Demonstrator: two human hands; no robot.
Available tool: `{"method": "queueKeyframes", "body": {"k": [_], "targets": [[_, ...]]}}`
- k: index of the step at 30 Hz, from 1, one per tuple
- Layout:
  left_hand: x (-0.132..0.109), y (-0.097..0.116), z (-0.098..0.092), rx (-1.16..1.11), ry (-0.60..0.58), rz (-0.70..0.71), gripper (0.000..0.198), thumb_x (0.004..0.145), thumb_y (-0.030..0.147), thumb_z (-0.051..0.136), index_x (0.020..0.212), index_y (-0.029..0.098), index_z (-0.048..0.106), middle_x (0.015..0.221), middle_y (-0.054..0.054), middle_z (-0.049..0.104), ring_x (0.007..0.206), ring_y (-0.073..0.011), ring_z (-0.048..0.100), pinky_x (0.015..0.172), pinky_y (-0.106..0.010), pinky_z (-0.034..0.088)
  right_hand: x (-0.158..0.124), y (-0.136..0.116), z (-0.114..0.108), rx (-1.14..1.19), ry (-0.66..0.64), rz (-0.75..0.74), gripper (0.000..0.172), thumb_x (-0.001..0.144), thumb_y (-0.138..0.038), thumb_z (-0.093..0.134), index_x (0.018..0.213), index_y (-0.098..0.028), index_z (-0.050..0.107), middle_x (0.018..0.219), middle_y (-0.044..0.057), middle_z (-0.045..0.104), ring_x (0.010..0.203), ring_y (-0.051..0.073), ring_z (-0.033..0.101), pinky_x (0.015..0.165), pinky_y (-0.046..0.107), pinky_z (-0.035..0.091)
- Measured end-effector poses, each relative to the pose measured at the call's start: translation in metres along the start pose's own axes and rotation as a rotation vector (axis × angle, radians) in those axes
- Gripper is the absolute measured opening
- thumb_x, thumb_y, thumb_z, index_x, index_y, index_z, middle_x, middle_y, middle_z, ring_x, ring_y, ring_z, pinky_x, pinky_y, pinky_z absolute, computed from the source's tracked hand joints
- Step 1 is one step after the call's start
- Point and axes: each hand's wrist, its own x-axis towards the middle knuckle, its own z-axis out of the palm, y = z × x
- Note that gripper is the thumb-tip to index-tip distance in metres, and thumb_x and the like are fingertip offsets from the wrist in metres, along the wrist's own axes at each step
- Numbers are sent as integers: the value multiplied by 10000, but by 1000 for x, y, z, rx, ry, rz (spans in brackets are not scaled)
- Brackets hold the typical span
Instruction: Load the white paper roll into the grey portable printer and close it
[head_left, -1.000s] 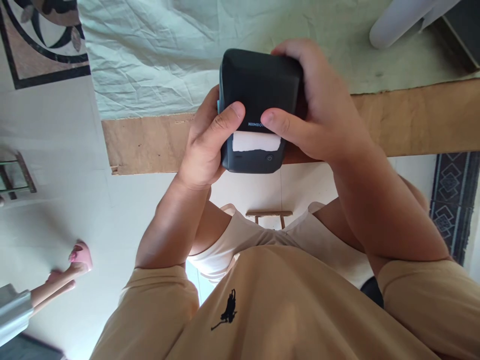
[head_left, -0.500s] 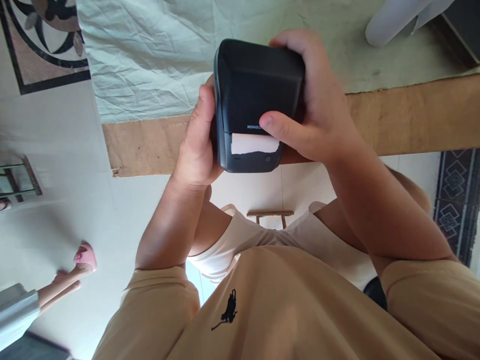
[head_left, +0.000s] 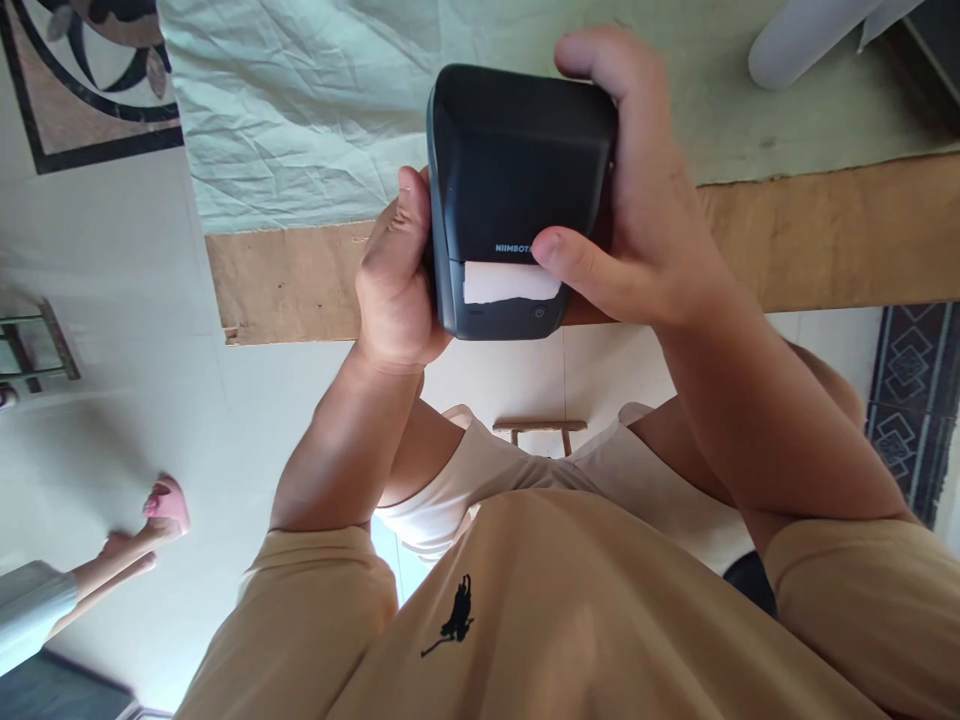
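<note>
Holding a printer (head_left: 521, 165) in both hands, that's what the person at the table (head_left: 825, 238) is up to. It's a dark one, with NIIMBOT in small letters on the front and a strip of white paper (head_left: 510, 283) showing in the slot just below. Under the paper there's a little power button (head_left: 539, 313). The printer is between the hands, over the table's near edge, and I can't tell if anything besides the hands holds it up.

Grip-wise, the left hand (head_left: 397, 280) is snug against the printer's left side, thumb pointing up along the edge, other fingers mostly hidden. The right hand (head_left: 637, 190) has a wider hold on the other side: thumb laid across the front by the end of the logo, forefinger stretched past the top right corner, the rest out of sight.

Bare wood runs along the near edge of the table, pale green cloth (head_left: 300, 110) covers what's beyond it. Well apart from the printer, over on the right, there's a white roll (head_left: 802, 45). Someone else's foot in a pink slipper (head_left: 174, 505) shows off to the left on pale tiles (head_left: 247, 430).
</note>
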Motion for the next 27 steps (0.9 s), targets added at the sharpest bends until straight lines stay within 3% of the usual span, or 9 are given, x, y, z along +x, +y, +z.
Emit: {"method": "queueKeyframes", "body": {"k": [3,7,11,14,16,19,22,25,27], "targets": [[2,-3,-4,43,-40,71,670,819,850,390,992,282,701,1179,-81,700,1375,-396,446,1088,-497,441,0,1,1,19,10,-23,615,863,-561,521,1373,-249,379,1425,92,478,1241,239,565,1089,431,473],[2,-3,-3,27,-14,93,645,909,768,331,1036,262,711,1216,-68,684,1205,-320,559,1019,-452,473,1,0,2,6,14,2,596,846,-570,517,1345,-270,389,1379,70,514,1168,238,592,1022,431,503],[0,-6,-8,-5,35,89,608,929,740,339,898,243,688,906,-72,658,916,-245,591,890,-387,489,2,-2,0,0,16,6,589,848,-559,523,1343,-269,387,1398,64,502,1222,224,567,1070,425,485],[-2,-9,-10,-18,146,104,543,953,693,374,756,244,609,748,-48,567,831,-219,577,815,-345,467,1,-1,-2,7,0,-6,672,836,-628,557,1357,-237,395,1400,64,499,1248,212,550,1112,405,465],[-2,-9,-7,-26,190,116,514,965,662,390,722,257,592,719,-46,544,830,-227,586,794,-342,463,1,0,-2,16,10,-36,772,799,-684,598,1370,-202,405,1407,78,498,1291,225,521,1157,405,436],[-2,-4,3,-33,149,130,499,954,659,422,692,274,603,703,-57,561,863,-256,609,799,-360,485,0,1,-2,28,8,-62,833,770,-669,653,1403,-189,402,1435,88,485,1331,229,493,1191,396,415],[-1,4,13,-16,99,70,565,977,665,348,872,227,690,917,-80,668,1052,-280,642,916,-397,509,0,-2,-4,-13,13,-41,827,776,-651,661,1416,-174,442,1411,101,505,1299,236,515,1169,396,439],[-2,9,16,25,76,54,660,966,714,263,1030,223,700,1172,-78,665,1252,-331,600,957,-428,528,-1,-9,-11,-162,92,25,908,755,-750,609,1389,-102,554,1204,132,557,1201,270,534,1050,418,507],[-2,10,15,72,36,93,549,952,684,367,978,252,704,1171,-48,672,1280,-335,595,916,-404,551,-2,-15,-18,-211,134,62,929,746,-800,573,1373,-114,603,945,82,546,1023,249,574,900,411,537]]}}
